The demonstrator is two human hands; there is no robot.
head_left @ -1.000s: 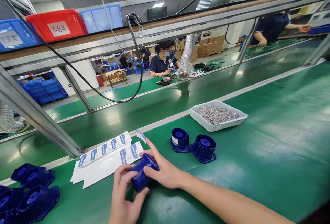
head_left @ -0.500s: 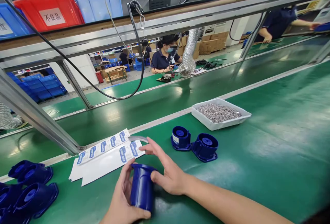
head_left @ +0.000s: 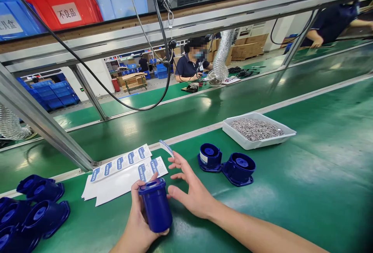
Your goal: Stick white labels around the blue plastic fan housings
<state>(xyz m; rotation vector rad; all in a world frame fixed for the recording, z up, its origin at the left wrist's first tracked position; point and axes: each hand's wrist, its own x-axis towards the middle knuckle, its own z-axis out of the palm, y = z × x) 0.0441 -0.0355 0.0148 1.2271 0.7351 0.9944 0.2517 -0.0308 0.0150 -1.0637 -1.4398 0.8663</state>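
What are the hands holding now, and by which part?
The left hand holds a blue housing by its side and lower end; the right hand has a label clinging by one end to a fingertip.

Some fingers of the left hand (head_left: 136, 214) were hidden behind the blue plastic housing (head_left: 158, 208). The bottom edge cut off the right forearm (head_left: 256, 227). The little words on the label sheets (head_left: 118, 164) were too tiny to read (so was the print on the curled label (head_left: 166, 148)). The left edge chopped the blue bin (head_left: 19, 16).
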